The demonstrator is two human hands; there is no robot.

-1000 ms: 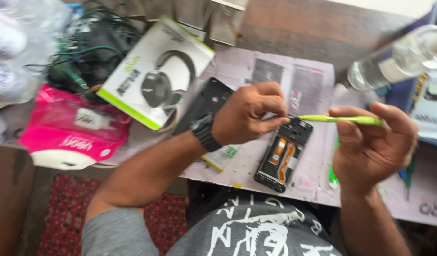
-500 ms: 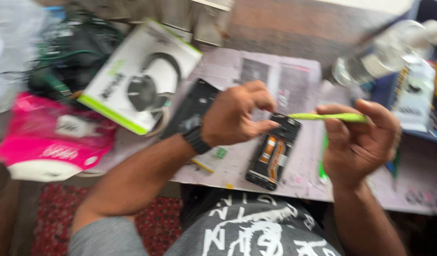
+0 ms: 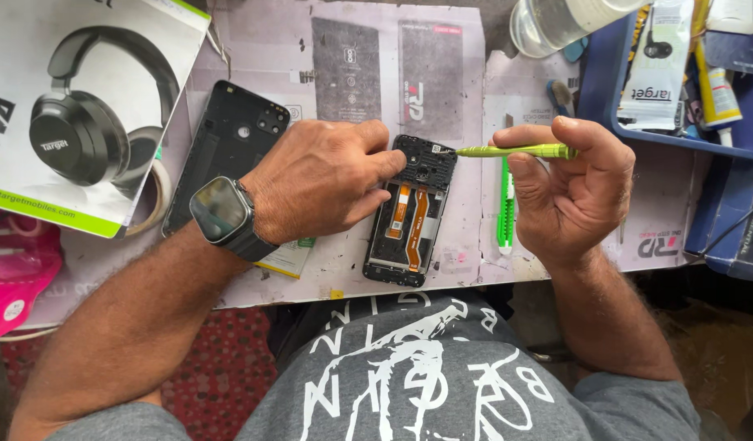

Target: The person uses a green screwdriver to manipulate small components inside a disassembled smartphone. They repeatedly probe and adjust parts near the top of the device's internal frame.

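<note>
An opened black phone (image 3: 410,216) lies back-up on the work mat, its orange flex cables showing. My left hand (image 3: 323,175), with a smartwatch on the wrist, rests on the phone's upper left corner, fingertips pressing on its top edge. My right hand (image 3: 568,192) holds a thin green screwdriver (image 3: 519,151) level, its tip touching the phone's upper right corner. The phone's removed black back cover (image 3: 221,155) lies to the left, partly under my left wrist.
A headphone box (image 3: 74,106) sits at far left beside a roll of tape (image 3: 152,200). A green utility knife (image 3: 504,208) lies under my right hand. A clear bottle (image 3: 556,20) and a blue tray (image 3: 678,135) of small packets stand at the back right. A pink pouch (image 3: 13,278) is at left.
The view has come closer and steadied. My left hand has settled onto the phone's top corner, and the screwdriver tip has come down to the phone's upper right corner.
</note>
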